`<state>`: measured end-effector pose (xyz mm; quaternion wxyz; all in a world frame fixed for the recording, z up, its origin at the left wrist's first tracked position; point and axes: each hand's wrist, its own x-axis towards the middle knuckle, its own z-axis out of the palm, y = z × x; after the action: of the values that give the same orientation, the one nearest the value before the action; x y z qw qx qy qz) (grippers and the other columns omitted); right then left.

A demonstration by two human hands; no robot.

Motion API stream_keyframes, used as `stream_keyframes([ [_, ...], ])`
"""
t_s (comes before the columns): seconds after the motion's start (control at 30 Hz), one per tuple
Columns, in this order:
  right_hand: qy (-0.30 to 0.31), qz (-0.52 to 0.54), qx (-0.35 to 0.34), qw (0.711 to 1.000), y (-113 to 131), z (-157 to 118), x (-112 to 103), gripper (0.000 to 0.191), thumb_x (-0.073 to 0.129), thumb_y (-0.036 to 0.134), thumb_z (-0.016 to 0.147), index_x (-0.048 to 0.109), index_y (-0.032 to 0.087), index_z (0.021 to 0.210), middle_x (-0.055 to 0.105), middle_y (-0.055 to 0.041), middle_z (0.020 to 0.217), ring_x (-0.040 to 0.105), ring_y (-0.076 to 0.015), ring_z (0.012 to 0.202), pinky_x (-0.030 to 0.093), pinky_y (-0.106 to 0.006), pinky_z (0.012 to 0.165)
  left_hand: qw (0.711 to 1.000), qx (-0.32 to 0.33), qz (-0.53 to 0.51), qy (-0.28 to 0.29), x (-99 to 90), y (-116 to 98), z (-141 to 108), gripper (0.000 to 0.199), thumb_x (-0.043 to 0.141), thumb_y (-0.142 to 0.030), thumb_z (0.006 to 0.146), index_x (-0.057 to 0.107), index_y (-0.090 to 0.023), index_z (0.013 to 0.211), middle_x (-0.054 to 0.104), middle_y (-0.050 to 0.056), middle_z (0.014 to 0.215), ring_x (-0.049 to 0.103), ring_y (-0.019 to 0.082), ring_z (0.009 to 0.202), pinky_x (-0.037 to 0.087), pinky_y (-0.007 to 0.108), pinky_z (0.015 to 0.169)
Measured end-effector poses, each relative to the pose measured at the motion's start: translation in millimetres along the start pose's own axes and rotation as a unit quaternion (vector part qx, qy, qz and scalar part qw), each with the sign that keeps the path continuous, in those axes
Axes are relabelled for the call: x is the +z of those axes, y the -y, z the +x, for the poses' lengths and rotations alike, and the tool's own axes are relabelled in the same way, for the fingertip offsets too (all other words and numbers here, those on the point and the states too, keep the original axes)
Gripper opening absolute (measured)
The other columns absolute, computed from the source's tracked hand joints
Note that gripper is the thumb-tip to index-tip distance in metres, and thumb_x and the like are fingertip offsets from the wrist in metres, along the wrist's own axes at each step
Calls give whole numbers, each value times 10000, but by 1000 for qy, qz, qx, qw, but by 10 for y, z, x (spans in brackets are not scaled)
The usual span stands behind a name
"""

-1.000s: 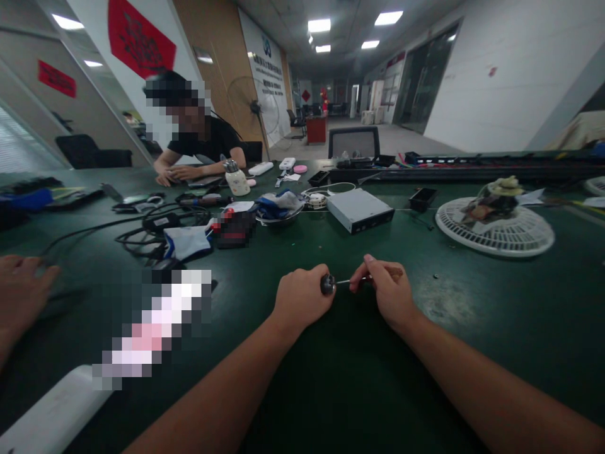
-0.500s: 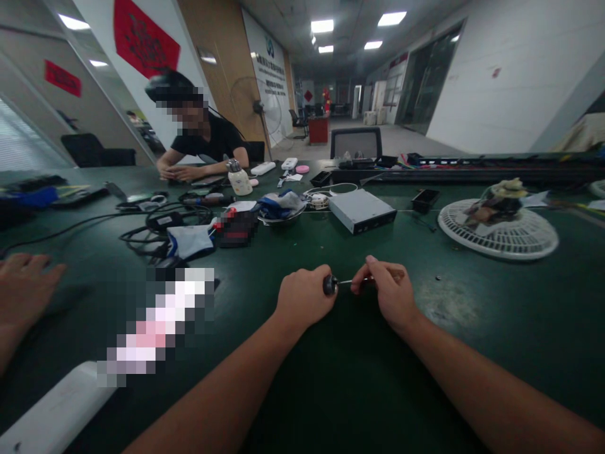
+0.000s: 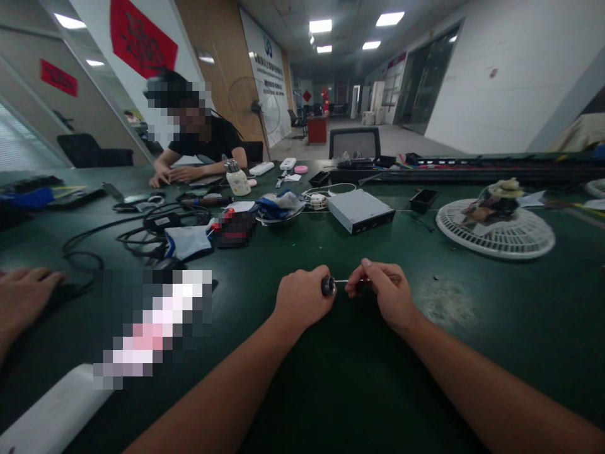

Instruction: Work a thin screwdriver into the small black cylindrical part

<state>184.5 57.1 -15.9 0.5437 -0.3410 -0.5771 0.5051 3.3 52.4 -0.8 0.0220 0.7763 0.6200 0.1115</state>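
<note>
My left hand [image 3: 302,297] is wrapped round a small dark cylindrical part [image 3: 328,285], whose round end shows at the thumb side. My right hand [image 3: 390,293] pinches a thin screwdriver [image 3: 394,278] with a brownish handle, mostly hidden by the fingers. Its metal shaft points left and reaches the dark part; whether the tip sits inside cannot be made out. Both hands are just above the green table [image 3: 302,403]. Ahead of them lies a grey box-shaped drive [image 3: 362,209].
A white fan grille [image 3: 496,236] with a motor lies right. Ahead left are a cloth-filled bowl [image 3: 280,207], a glove [image 3: 189,241], black cables [image 3: 142,233] and a bottle [image 3: 237,180]. Another person's hand [image 3: 26,296] rests at the left edge; a person sits across the table.
My right hand has shifted slightly left with the screwdriver, and my left hand has barely moved. The seated person's hands have shifted a little, and a cable at the left lies differently.
</note>
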Motion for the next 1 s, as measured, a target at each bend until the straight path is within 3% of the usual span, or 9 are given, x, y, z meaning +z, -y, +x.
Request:
stream_keyframes([
  [0.33,-24,63,-9,998,-67,-11,-41,459,552,434,993,743,185,658,685,-42,637,642,-171,599,505,-309,571,999,10,-10,-29,45,30,11,187,538,-386,893,671,-258,861,679,12,695,633,199,632,345,293,557],
  [0.7,-51,34,-10,998,-76,8,-16,479,550,435,993,724,187,623,660,-24,586,625,-147,542,494,-283,540,1000,11,-11,-21,36,20,13,181,553,-383,890,675,-254,852,668,8,684,624,193,628,351,292,560],
  [1.0,5,38,-18,999,-29,-15,-21,477,526,429,1014,747,183,669,692,-35,637,655,-163,602,508,-302,601,1000,-1,-8,-18,40,21,14,192,553,-407,896,670,-259,863,683,15,713,635,201,647,363,291,572],
])
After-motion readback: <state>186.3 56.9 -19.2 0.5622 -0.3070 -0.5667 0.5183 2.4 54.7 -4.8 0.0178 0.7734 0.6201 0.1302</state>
